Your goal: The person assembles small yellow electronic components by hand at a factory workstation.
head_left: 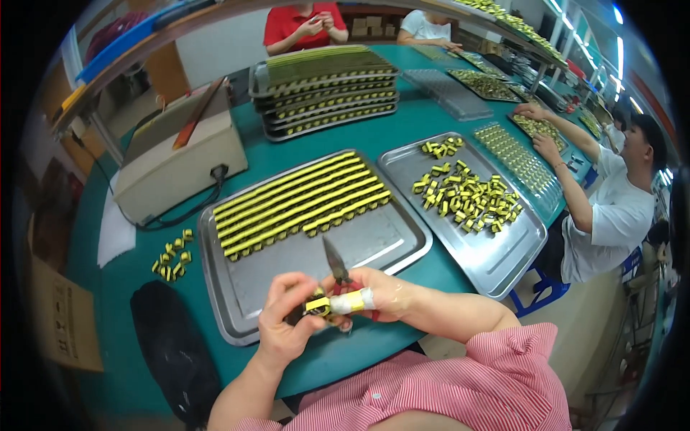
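Observation:
Over the near edge of a metal tray (359,241), my left hand (282,323) pinches a small yellow-and-black wound component (317,307) between thumb and fingers. My right hand (388,293) is closed round a pointed tool (334,260) with a dark tip and red handles, which looks like pliers; its tip points away from me. White and yellow tape (352,301) wraps my right thumb, which lies close to the component. Rows of similar yellow-topped components (298,205) fill the far part of the tray. My palms hide part of the tool.
A second tray (496,269) holds a loose pile of components (467,197). Loose pieces (172,258) lie left, near a black pouch (172,352) and a beige box-shaped device (183,161) with a cable. Stacked trays (323,93) stand behind. A co-worker (611,194) sits right; others sit opposite.

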A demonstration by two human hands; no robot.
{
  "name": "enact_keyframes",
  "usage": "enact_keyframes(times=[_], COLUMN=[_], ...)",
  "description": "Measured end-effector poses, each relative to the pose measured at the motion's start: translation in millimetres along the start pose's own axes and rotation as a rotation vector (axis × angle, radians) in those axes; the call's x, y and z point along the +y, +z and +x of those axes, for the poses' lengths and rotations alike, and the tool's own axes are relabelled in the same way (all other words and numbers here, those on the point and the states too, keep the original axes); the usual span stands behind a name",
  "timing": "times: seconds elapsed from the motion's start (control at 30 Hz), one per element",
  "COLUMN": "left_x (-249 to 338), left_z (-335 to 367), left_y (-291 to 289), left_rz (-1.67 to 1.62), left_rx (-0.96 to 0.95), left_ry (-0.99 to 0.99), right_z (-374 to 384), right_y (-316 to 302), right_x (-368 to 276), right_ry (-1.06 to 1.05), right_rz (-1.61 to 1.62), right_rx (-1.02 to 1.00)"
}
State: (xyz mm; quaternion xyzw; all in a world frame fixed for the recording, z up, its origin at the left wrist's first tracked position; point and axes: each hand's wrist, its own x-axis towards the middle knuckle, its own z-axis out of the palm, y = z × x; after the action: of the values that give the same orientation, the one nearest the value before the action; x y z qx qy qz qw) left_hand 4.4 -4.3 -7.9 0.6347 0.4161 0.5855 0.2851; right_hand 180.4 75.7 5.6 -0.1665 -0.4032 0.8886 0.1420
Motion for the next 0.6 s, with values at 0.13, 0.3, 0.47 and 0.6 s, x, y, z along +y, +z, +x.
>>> enact_keyframes(times=[0.13,0.3,0.47,0.6], left_x=[-0.1,3.9,6.3,9.0], left_z=[1.1,8.4,5.8,3.5], left_y=[5.2,-0.8,-0.1,0.7], left_rz=[-0.420,-0.658,-0.668,-0.603], left_rx=[0.082,0.141,0.153,0.085], left_ry=[-0.275,-0.506,-0.506,-0.478], right_z=[-0.6,6.1,12.1,11.6], right_y=[9.9,11.5,13.4,13.6], right_x=[-1.0,-3.4,7.4,10.8], right_ry=[-0.204,-0.808,-1.027,-1.079], right_rz=[-0.219,-1.280,-1.515,-1.555], right_rx=[0.153,0.281,0.251,0.250])
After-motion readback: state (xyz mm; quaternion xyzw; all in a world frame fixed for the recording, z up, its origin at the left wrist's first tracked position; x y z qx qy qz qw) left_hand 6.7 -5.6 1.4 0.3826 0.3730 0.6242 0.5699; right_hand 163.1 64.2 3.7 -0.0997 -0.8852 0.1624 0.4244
